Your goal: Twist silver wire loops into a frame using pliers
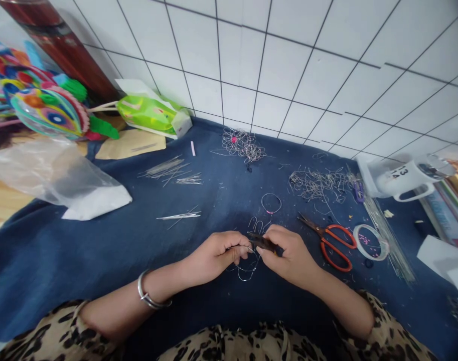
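Near the front middle of the blue cloth, my left hand [223,253] pinches a thin bent wire [246,277] whose loops hang below the fingertips. My right hand [289,253] is closed around dark-handled pliers [264,242], their jaws pointing left at the wire by my left fingertips. Whether the jaws grip the wire is too small to tell. Just beyond the hands lie several bent wire hooks [257,224] and a wire ring with pink beads [271,203]. To the right rest scissors with orange handles [336,245].
Straight wire pieces [166,168] lie left on the blue cloth [112,255]. Tangled wire heaps [319,184] sit toward the tiled wall. At right are a round dish of pink beads [370,242], long wires [392,245] and a white mug [405,178]. A plastic bag [59,173] lies left.
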The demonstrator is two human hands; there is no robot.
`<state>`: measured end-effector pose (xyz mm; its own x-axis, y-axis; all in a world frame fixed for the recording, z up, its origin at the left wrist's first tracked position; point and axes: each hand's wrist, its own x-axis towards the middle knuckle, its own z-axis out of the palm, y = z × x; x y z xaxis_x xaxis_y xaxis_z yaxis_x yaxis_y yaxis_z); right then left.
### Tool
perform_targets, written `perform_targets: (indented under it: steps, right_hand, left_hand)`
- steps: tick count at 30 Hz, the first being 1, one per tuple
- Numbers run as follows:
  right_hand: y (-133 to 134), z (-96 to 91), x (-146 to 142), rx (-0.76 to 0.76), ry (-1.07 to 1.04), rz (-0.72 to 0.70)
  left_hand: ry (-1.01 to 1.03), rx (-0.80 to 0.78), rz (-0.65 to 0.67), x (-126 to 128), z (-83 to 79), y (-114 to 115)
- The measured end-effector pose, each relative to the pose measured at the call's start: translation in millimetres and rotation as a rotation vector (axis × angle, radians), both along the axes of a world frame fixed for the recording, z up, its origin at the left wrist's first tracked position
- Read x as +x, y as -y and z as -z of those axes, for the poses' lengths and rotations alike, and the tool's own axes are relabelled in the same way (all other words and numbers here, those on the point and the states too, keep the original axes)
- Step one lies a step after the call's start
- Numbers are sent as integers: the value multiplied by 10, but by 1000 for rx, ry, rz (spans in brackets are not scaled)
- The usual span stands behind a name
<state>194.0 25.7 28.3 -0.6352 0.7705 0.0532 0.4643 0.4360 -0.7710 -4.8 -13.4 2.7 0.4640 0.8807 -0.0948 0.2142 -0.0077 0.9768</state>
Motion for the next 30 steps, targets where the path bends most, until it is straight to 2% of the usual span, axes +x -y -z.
perform_targets:
  steps: [5,8,14,18,24,30]
  right_hand:
    - [-7,-2,5,9,1,-5]
    - [-60,-62,59,99,42,-69]
    - [-104,-195,189,384,443,-139]
    - [-33,-182,162,496,605,-90]
    - [22,-135,92,576,655,-33]
    - [32,-121,73,637,672,-22]
  left_hand:
    - [14,-21,-11,-7,9,-4]
    - [28,-45,-62,-21,-2,-17]
    - [-51,-6,-137,-39,-67,-55]
    - [-82,49,-158,-42,-68,-49]
    - [-121,150,-151,-44,-19,-34]
    - [-136,167,-144,-51,-8,-44]
